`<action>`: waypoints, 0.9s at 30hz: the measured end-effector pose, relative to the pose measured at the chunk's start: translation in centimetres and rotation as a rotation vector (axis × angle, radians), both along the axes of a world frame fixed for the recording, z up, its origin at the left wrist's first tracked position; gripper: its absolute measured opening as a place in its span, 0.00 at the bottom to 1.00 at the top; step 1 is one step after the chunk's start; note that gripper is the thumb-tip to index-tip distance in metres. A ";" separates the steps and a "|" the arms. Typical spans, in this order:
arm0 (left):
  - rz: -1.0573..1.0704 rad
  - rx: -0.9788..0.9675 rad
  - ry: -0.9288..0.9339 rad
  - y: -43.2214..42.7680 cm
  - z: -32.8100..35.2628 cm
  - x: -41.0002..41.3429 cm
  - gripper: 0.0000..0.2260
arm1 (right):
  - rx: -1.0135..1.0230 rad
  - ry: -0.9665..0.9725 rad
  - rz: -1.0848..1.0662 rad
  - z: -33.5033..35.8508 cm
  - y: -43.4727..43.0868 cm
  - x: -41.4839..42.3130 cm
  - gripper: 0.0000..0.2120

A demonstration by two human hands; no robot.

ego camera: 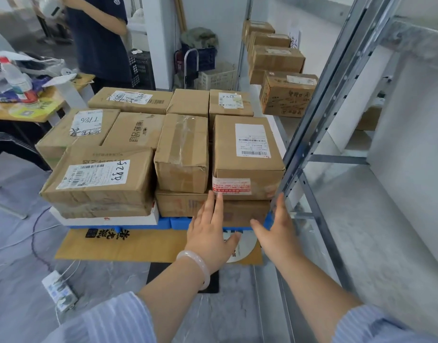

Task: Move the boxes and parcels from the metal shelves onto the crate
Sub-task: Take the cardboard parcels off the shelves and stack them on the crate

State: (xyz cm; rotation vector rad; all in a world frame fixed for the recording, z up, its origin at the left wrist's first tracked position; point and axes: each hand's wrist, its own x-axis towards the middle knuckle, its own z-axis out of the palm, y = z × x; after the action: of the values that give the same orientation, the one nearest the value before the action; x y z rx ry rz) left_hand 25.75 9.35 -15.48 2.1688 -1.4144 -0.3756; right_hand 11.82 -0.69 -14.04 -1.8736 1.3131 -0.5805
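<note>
Cartons (128, 134) are stacked on the blue crate (178, 222); the task is judged largely done. The near-right labelled box (247, 154) is flanked by the left hand (208, 231) and right hand (279, 229), fingers (219, 201) straight and spread, nothing gripped. Several boxes (287, 95) are yet to be moved from the far end of the metal shelves (361, 219).

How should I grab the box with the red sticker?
Probably with two hands from the near end, palms flat on the left and right walls of the box, near its front corners. It sits on top, too wide for one hand, and the taped box and shelf post crowd its sides.
</note>
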 end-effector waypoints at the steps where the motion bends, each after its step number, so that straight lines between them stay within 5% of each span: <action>1: 0.002 0.025 0.008 0.2 -0.3 -0.2 0.43 | 0.029 0.008 0.004 -0.2 0.0 0.0 0.45; 19: 0.085 0.137 -0.023 4.0 -0.8 1.7 0.40 | 0.086 0.126 0.032 -1.6 4.2 1.0 0.44; 27: 0.217 0.062 -0.161 10.9 0.4 6.2 0.39 | -0.172 0.189 0.502 -0.4 10.7 7.1 0.40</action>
State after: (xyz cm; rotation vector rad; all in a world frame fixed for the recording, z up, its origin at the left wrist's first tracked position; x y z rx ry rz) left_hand 31.93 20.30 -15.11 2.4209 -1.2461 -0.1701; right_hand 18.88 10.05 -14.39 -2.3378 0.8675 -0.2623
